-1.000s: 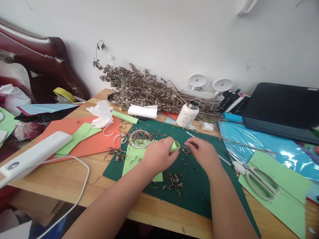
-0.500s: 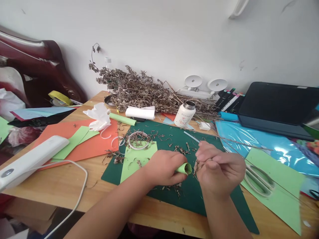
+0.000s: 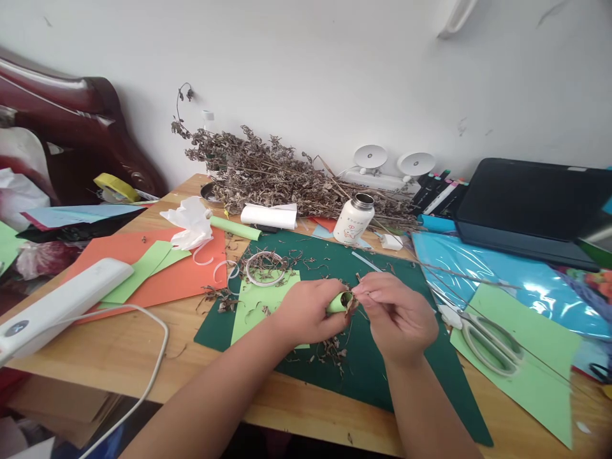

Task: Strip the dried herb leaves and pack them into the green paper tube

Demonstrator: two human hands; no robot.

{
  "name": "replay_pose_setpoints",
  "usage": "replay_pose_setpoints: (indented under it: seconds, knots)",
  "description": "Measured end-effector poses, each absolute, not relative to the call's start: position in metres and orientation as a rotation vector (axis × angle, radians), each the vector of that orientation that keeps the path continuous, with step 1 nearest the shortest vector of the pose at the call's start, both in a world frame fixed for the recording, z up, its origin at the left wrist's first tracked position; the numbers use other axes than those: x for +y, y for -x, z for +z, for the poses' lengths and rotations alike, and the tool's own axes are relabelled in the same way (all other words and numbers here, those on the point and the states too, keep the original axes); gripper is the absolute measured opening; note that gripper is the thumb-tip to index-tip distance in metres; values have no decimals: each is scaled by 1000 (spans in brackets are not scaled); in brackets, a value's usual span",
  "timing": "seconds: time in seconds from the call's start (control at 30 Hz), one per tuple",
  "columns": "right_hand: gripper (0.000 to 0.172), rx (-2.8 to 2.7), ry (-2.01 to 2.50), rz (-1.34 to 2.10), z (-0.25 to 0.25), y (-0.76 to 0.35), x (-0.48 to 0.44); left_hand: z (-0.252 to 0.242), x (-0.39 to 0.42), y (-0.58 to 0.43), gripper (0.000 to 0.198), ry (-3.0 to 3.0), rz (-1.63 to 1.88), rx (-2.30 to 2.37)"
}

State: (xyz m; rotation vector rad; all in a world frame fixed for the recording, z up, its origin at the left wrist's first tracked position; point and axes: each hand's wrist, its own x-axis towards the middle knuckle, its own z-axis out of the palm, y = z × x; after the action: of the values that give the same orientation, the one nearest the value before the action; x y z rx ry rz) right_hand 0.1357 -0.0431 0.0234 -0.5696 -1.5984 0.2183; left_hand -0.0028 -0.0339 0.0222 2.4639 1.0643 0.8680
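Observation:
My left hand (image 3: 313, 308) is wrapped round a green paper tube (image 3: 338, 303), whose open end faces right and shows dark dried leaf bits inside. At that mouth my right hand (image 3: 399, 312) pinches a dried leaf (image 3: 352, 306), which touches the rim. Both hands are above a dark green cutting mat (image 3: 373, 363). Leaf crumbs (image 3: 333, 354) lie scattered below them. Left of my left hand, a green paper sheet (image 3: 248, 306) rests on the mat, with a clear tape ring (image 3: 265, 268) and dried bits on it.
Scissors (image 3: 492, 344) lie on green paper at right. A cream bottle (image 3: 354, 218) stands open behind the mat, before a heap of dried plants (image 3: 268, 169). A white corded device (image 3: 67, 306) and orange paper (image 3: 201, 280) are at left. A dark tablet (image 3: 530, 204) stands back right.
My right hand has moved left and turned toward the tube, bringing the dried leaf to its mouth. My left hand and the tube have shifted slightly left and up.

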Motion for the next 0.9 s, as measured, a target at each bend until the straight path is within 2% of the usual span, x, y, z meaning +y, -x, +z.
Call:
replay_pose_setpoints:
  seconds: [0.17, 0.3, 0.4, 0.47, 0.63, 0.8, 0.9]
  knots:
    - [27, -1686, 650, 181, 26, -134, -43, 25, -35, 1, 10, -2283, 827, 1077]
    - [13, -1810, 578, 179, 29, -139, -42, 29, -37, -1, 15, -2155, 798, 1063]
    - [25, -1888, 574, 201, 30, -142, -42, 31, -38, -2, 19, -2093, 795, 1071]
    - [27, -1915, 601, 207, 32, -143, -42, 32, -38, -1, 19, -2098, 795, 1082]
    - [5, -1885, 790, 186, 36, -139, -44, 33, -38, 0, 14, -2184, 760, 1110]
    - [13, -1814, 986, 554, 35, -138, -43, 29, -37, -1, 7, -2277, 719, 1123]
    - [7, -1753, 974, 701, 33, -139, -41, 26, -36, -1, 8, -2317, 702, 1134]
